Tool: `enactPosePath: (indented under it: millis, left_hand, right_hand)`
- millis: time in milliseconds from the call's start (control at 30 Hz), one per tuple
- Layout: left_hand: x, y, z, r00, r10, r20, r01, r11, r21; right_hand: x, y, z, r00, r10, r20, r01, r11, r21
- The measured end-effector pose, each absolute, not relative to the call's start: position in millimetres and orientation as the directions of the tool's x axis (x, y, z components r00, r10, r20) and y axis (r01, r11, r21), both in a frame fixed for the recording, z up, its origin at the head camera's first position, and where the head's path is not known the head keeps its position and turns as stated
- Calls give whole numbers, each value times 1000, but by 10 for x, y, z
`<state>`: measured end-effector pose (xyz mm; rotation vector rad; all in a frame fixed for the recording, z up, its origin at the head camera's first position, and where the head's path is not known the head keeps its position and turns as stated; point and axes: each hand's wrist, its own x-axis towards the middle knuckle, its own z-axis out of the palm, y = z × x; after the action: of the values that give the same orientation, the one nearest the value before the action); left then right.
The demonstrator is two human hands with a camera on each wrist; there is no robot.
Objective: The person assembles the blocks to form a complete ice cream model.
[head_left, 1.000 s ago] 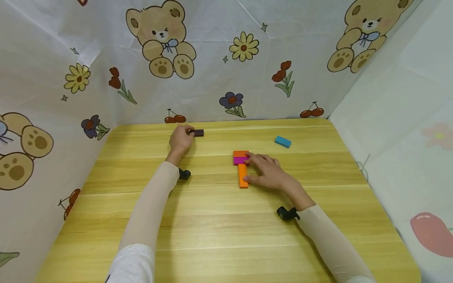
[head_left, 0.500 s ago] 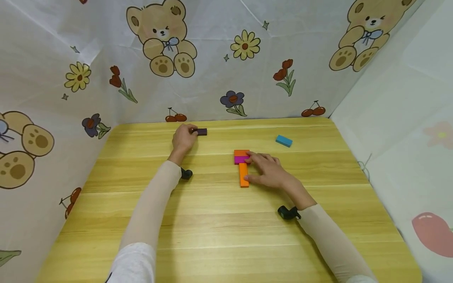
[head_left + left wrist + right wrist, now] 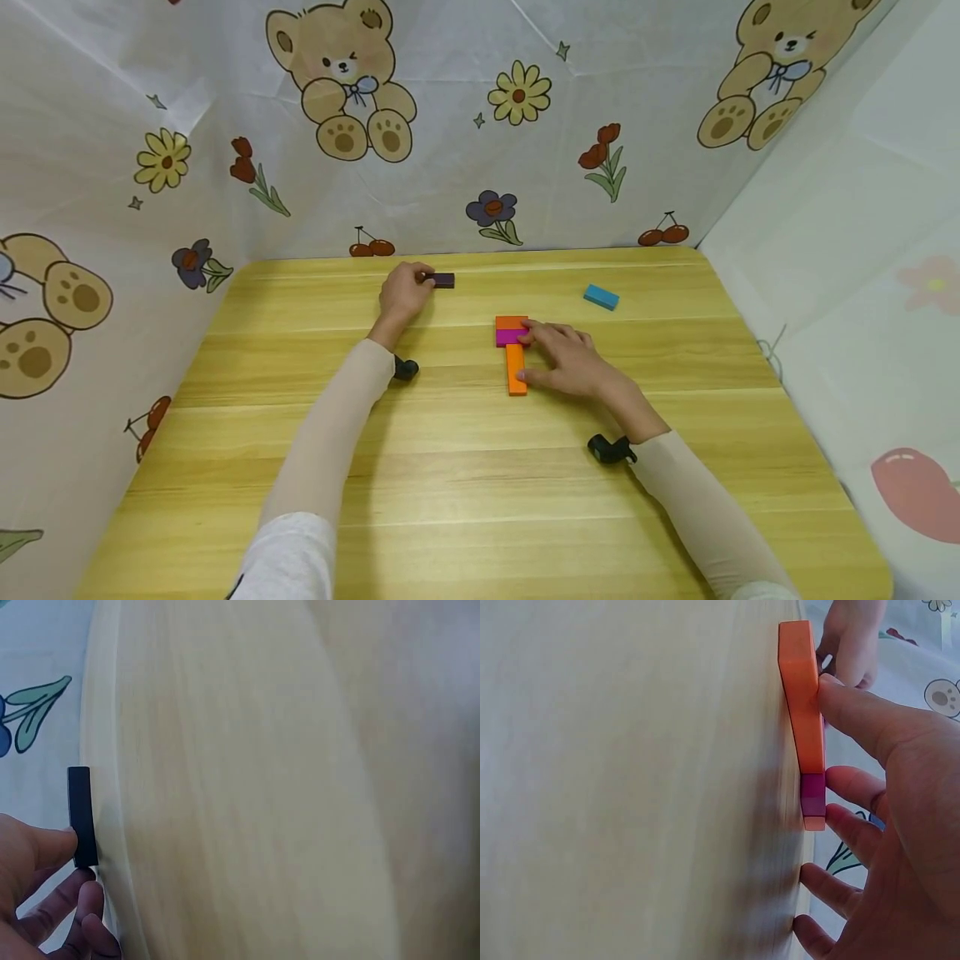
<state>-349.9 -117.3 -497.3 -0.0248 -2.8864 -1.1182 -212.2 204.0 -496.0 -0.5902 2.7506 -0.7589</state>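
Near the far edge of the table, my left hand point(image 3: 405, 292) pinches a dark, nearly black block point(image 3: 444, 281) by its left end. The left wrist view shows the thumb on this dark block point(image 3: 82, 817) and a finger at its end. Ahead of me, an orange block point(image 3: 516, 371) points toward me and meets a magenta block point(image 3: 507, 337) laid crosswise. Behind the magenta one, an orange-red block point(image 3: 511, 322) lies alongside. My right hand point(image 3: 567, 360) rests its thumb against the long orange block's side, with fingertips at the right ends of the crosswise blocks.
A blue block point(image 3: 602, 297) lies at the back right of the wooden table point(image 3: 450, 500). A white cloth with printed bears and flowers point(image 3: 435, 125) rises behind the far edge. Black wrist cameras hang at both wrists.
My left hand has slid to the right along the far edge, bringing the dark block with it. My right hand and the blocks it touches stay where they were.
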Motion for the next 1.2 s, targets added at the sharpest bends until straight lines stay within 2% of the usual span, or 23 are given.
enactPosePath:
  millis: [1200]
  left_hand:
    - [-3383,-784,-4981,-994,90,62,108,715,691]
  right_hand:
    - [-2121,2039,-4982,-894,-435,-109,-320,789,-524]
